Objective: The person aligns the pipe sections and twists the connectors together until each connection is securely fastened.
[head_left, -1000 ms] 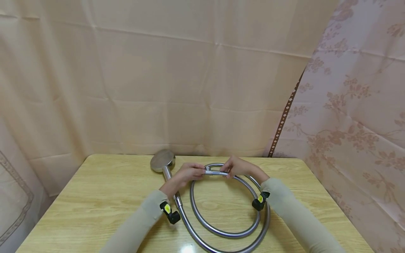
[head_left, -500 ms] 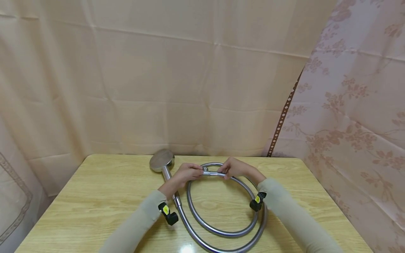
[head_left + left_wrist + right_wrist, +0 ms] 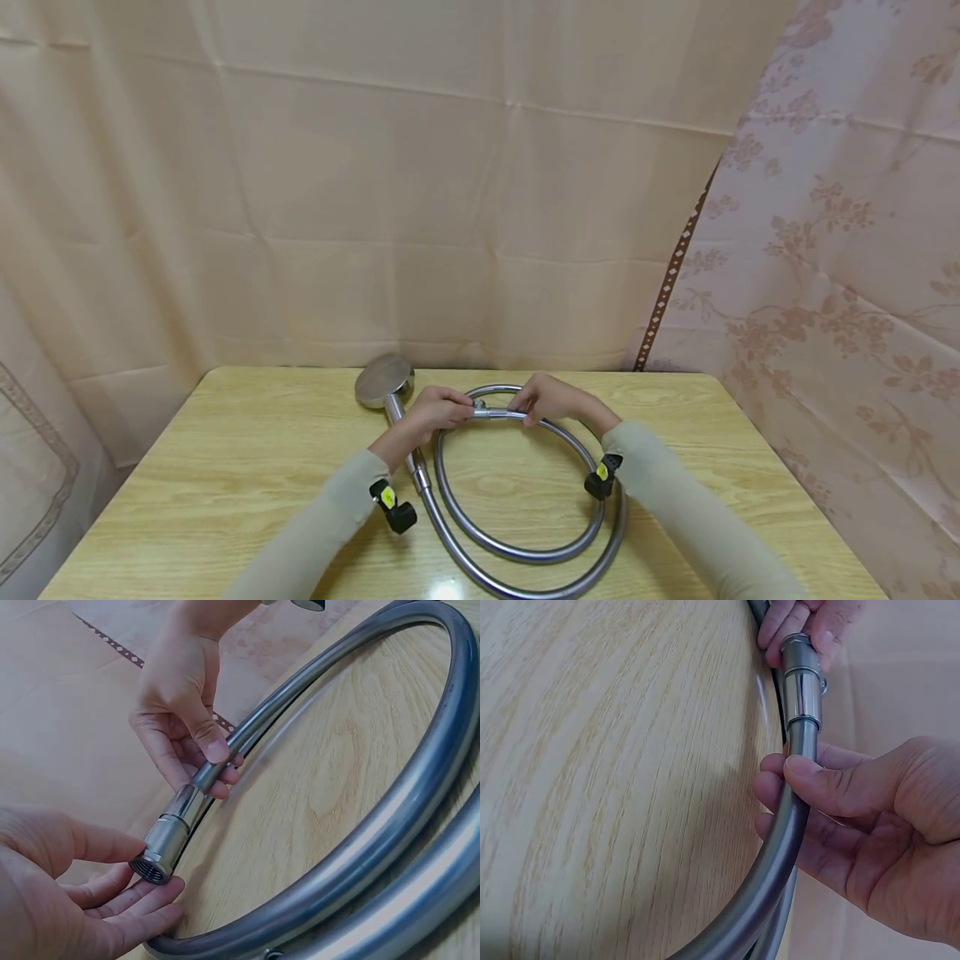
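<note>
A chrome shower hose [image 3: 525, 554] lies coiled in loops on the table. Its free end carries a metal hose nut [image 3: 166, 838], its threaded opening facing my left hand [image 3: 437, 412]. The left thumb and fingers pinch that nut at its rim. Just behind the metal collar [image 3: 803, 697], my right hand [image 3: 553, 398] grips the hose between thumb and fingers. Left of the coil lies a shower head [image 3: 385, 381] with a round face, its handle partly covered by my left wrist. The hose's other end joins the handle at a chrome fitting [image 3: 422, 477].
The wood-grain table [image 3: 225, 467] ends at a back edge close behind the hands. A beige curtain [image 3: 360, 200] hangs beyond it, and a floral pink cloth [image 3: 847, 275] hangs at the right. Hose loops lie between the forearms.
Both hands have shifted slightly left with the hose end between them, and the loops have slid left too. The shower head has stayed in place.
</note>
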Tool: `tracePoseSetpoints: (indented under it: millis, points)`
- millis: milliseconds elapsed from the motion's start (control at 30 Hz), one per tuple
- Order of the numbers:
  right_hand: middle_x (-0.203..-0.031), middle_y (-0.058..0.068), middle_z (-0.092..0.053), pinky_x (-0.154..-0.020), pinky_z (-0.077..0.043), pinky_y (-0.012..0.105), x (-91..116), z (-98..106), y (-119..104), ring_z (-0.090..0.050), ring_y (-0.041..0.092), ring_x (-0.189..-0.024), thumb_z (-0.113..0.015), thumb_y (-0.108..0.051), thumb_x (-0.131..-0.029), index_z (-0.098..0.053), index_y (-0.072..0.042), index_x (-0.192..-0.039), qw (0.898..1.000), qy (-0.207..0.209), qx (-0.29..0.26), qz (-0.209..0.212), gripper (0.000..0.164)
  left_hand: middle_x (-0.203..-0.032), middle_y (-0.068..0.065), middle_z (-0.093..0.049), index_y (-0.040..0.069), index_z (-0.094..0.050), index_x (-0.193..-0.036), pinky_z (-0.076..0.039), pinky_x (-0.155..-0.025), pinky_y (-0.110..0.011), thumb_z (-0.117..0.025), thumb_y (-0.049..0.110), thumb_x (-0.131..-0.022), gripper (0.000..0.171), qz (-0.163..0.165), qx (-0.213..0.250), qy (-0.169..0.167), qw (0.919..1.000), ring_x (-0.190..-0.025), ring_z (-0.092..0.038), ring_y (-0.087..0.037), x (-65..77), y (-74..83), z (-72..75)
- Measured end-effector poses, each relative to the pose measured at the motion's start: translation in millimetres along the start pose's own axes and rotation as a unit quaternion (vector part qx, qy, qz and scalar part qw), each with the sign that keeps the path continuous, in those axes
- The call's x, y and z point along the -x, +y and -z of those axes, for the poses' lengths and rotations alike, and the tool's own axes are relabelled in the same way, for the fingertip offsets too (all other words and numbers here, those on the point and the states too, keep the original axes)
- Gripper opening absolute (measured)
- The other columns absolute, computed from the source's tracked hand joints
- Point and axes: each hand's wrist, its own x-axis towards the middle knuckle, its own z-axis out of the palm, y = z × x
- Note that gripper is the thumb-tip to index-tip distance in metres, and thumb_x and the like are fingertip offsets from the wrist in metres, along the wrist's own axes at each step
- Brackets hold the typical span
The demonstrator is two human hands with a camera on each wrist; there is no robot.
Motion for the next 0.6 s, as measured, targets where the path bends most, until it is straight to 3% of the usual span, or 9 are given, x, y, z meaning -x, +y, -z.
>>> tracePoseSetpoints:
  millis: [233,600]
  points:
    - [-0.091,0.023,-0.076,-0.064,-0.052,0.017,-2.7,2.9,3.1,-0.061,0.005,-0.072,-0.073,0.015,-0.079,-0.075,0.011,-0.105,1.000,-0.008,-0.001,-0.010,0.026,-0.095,-0.022,-0.076,-0.015,-0.069,-0.106,-0.064,-0.085,-0.041,-0.069,-0.005,-0.090,0.019,0.011,-0.010,0.016,0.9997,-0.085,-0.074,-0.024,-4.6,1.8,-1.9]
    - [-0.091,0.020,-0.076,-0.068,-0.052,0.017,-3.6,5.9,5.1,-0.061,0.006,-0.075,-0.072,0.016,-0.080,-0.075,0.010,-0.105,0.999,-0.014,-0.021,-0.043,0.025,-0.091,-0.016,-0.074,-0.013,-0.071,-0.103,-0.065,-0.080,-0.035,-0.071,-0.005,-0.088,0.017,0.012,-0.036,0.022,0.9990,-0.077,-0.069,-0.016,-6.7,5.8,-6.4]
